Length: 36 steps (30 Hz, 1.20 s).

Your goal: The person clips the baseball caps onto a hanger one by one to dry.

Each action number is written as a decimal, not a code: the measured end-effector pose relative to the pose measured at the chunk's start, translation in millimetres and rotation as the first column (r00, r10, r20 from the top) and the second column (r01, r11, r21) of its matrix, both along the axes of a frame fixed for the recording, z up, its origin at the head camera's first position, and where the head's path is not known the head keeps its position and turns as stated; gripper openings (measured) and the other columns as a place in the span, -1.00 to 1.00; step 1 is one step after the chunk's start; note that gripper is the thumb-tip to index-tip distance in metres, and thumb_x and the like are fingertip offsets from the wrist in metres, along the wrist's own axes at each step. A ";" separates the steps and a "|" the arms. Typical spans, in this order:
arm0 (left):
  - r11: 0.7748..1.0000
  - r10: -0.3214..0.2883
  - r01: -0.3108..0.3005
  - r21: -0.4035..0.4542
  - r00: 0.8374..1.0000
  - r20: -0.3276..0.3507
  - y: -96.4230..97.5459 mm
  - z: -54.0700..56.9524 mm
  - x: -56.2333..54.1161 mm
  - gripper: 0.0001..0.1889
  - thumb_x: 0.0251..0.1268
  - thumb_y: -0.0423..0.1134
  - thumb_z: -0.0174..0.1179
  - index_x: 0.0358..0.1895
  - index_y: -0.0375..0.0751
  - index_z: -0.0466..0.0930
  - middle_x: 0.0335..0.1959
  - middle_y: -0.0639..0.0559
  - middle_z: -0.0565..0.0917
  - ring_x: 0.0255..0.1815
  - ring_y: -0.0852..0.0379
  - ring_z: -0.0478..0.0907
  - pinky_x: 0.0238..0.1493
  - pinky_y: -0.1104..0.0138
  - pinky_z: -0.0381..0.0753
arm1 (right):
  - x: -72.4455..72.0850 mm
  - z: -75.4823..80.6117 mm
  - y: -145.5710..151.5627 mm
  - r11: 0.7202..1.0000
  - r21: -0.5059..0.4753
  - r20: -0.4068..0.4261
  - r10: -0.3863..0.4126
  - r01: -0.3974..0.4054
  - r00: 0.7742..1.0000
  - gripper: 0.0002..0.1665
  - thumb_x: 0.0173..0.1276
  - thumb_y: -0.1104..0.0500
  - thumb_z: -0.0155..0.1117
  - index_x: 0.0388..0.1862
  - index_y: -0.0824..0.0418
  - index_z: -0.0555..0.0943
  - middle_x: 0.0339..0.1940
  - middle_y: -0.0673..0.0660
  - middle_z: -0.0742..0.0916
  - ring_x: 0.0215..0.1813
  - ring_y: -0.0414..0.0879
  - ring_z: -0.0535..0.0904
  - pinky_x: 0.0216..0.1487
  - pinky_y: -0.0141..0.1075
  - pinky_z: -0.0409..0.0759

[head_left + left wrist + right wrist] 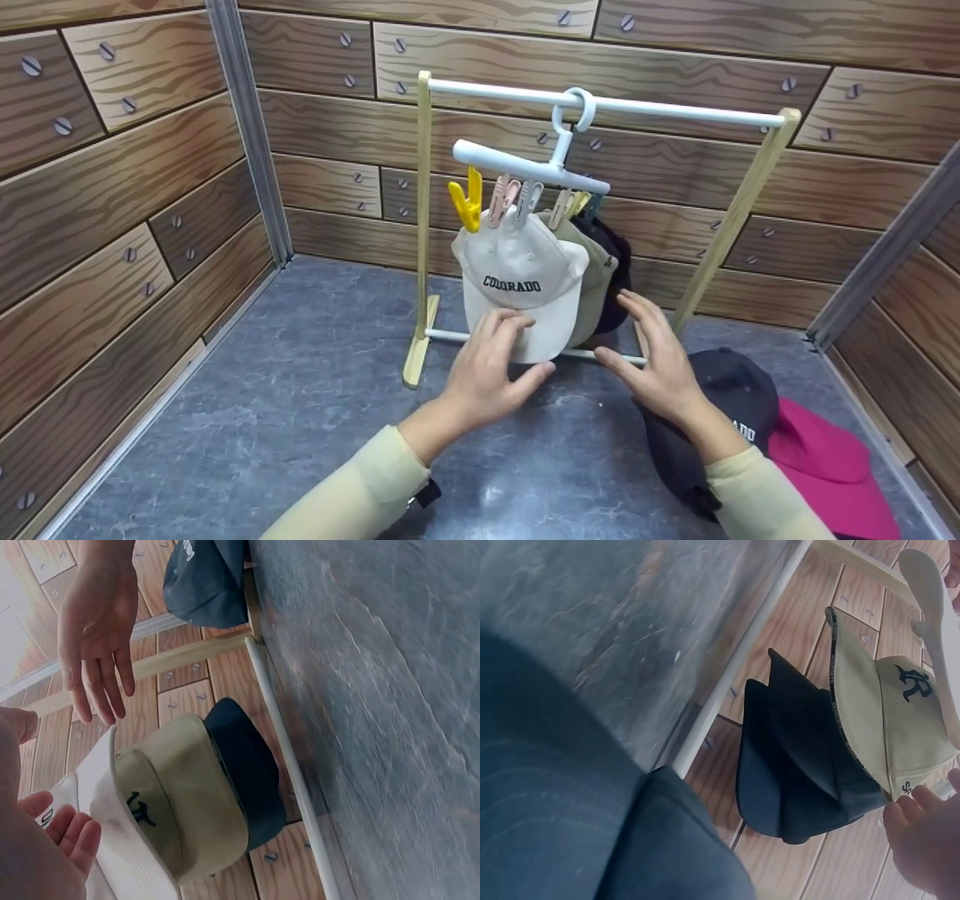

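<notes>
A white cap point(514, 259) lettered COLORADO hangs by clothespins point(529, 202) from a white hanger point(517, 163). Behind it hang a khaki cap point(866, 709) and dark caps point(802, 750), seen overlapping in the right wrist view. My left hand point(491, 371) is in front of the white cap's brim, fingers loosely bent and thumb apart, gripping nothing. To the right of the hanging caps, my right hand point(660, 371) has its fingers extended and thumb spread. In the right wrist view its fingertips come right at the khaki cap's edge.
The hanger hooks over the white top bar point(675, 111) of a rack with wooden posts point(424, 202). A navy cap point(731, 390) and a magenta cap point(825, 457) lie on the grey floor point(225, 420) at right, below my right forearm. Wood-patterned walls point(330, 187) enclose the space.
</notes>
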<state>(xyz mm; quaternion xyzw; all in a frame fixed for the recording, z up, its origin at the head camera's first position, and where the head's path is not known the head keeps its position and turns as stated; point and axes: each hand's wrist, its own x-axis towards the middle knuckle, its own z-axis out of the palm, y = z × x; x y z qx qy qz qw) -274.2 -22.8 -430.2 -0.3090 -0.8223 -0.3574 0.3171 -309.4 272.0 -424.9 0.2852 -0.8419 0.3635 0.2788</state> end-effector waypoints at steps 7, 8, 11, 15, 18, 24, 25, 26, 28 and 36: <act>0.999 -0.029 0.030 -0.029 0.999 0.043 13.7 -3.0 6.2 -0.38 0.46 0.08 0.49 0.39 -0.22 0.58 0.34 -0.08 0.57 0.37 -0.01 0.53 0.35 0.13 0.60 | 5.9 -5.0 13.1 1.000 0.012 0.014 -0.029 0.028 1.000 -0.02 0.32 0.16 0.70 0.66 0.28 0.47 0.68 0.26 0.48 0.55 0.16 0.48 0.49 -0.47 0.22; 0.999 -0.033 0.034 -0.034 0.999 0.043 16.0 -3.1 6.9 -0.38 0.46 0.08 0.49 0.39 -0.21 0.58 0.33 -0.07 0.57 0.36 0.00 0.53 0.34 0.15 0.61 | 6.7 -5.2 15.2 0.999 0.012 0.015 -0.031 0.031 0.999 -0.02 0.32 0.16 0.70 0.66 0.27 0.47 0.68 0.26 0.48 0.54 0.15 0.49 0.48 -0.48 0.22; 0.998 -0.046 0.048 -0.051 0.998 0.052 22.8 -3.3 9.2 -0.37 0.47 0.08 0.49 0.41 -0.21 0.57 0.34 -0.06 0.56 0.35 0.03 0.53 0.33 0.19 0.60 | 8.9 -6.4 21.6 1.000 0.005 0.018 -0.030 0.030 0.999 -0.02 0.31 0.18 0.71 0.65 0.28 0.48 0.67 0.29 0.48 0.52 0.15 0.49 0.48 -0.49 0.24; 0.995 -0.064 0.066 -0.076 0.998 0.024 31.0 -5.1 11.2 -0.37 0.50 0.09 0.46 0.42 -0.21 0.56 0.33 -0.06 0.56 0.36 0.04 0.53 0.38 0.22 0.58 | 12.8 -8.3 29.4 0.999 0.003 0.017 -0.034 0.034 0.999 -0.01 0.30 0.21 0.71 0.65 0.31 0.47 0.66 0.32 0.49 0.62 0.23 0.41 0.53 -0.56 0.15; 0.993 -0.076 0.076 -0.086 0.997 0.005 36.7 -6.8 11.9 -0.37 0.50 0.10 0.46 0.42 -0.22 0.56 0.33 -0.07 0.57 0.37 0.04 0.53 0.42 0.24 0.55 | 16.9 -9.6 34.2 0.999 0.006 0.030 -0.042 0.041 0.999 -0.01 0.32 0.21 0.70 0.67 0.25 0.47 0.66 0.31 0.48 0.61 0.23 0.42 0.50 -0.58 0.16; 0.991 -0.081 0.079 -0.109 0.997 -0.007 46.9 -9.9 11.4 -0.35 0.50 0.11 0.46 0.43 -0.21 0.56 0.34 -0.08 0.58 0.36 0.03 0.54 0.41 0.24 0.56 | 23.0 -12.2 43.7 0.997 0.024 0.045 -0.075 0.074 0.996 -0.02 0.33 0.17 0.70 0.67 0.25 0.47 0.67 0.24 0.49 0.62 0.20 0.40 0.49 -0.56 0.16; 0.991 -0.077 0.076 -0.115 0.997 -0.010 48.5 -10.4 11.4 -0.35 0.50 0.12 0.45 0.44 -0.21 0.55 0.34 -0.08 0.58 0.37 0.04 0.55 0.41 0.24 0.56 | 23.7 -12.7 45.5 0.996 0.029 0.044 -0.081 0.080 0.996 -0.02 0.33 0.17 0.70 0.66 0.26 0.47 0.67 0.25 0.49 0.62 0.21 0.39 0.50 -0.56 0.14; 0.990 -0.078 0.076 -0.119 0.997 -0.008 50.1 -10.8 11.3 -0.35 0.51 0.12 0.45 0.44 -0.21 0.55 0.34 -0.08 0.58 0.37 0.04 0.55 0.41 0.24 0.56 | 24.3 -13.1 47.3 0.996 0.034 0.046 -0.087 0.085 0.995 -0.02 0.33 0.17 0.70 0.66 0.27 0.46 0.67 0.25 0.49 0.63 0.21 0.39 0.51 -0.56 0.13; 0.989 -0.075 0.074 -0.125 0.997 -0.004 53.3 -11.6 11.1 -0.35 0.52 0.13 0.44 0.44 -0.20 0.55 0.35 -0.08 0.58 0.37 0.04 0.55 0.41 0.25 0.56 | 25.4 -14.2 51.0 0.995 0.040 0.053 -0.098 0.096 0.994 -0.02 0.34 0.16 0.70 0.66 0.28 0.46 0.67 0.26 0.49 0.62 0.22 0.38 0.51 -0.55 0.12; 0.990 -0.069 0.072 -0.124 0.997 0.036 63.3 -14.0 7.9 -0.36 0.54 0.16 0.42 0.44 -0.18 0.55 0.33 -0.02 0.59 0.35 0.08 0.55 0.37 0.28 0.58 | 28.8 -19.4 63.2 0.992 0.035 0.073 -0.120 0.118 0.990 -0.02 0.34 0.18 0.69 0.66 0.30 0.45 0.65 0.31 0.49 0.62 0.14 0.37 0.50 -0.57 0.14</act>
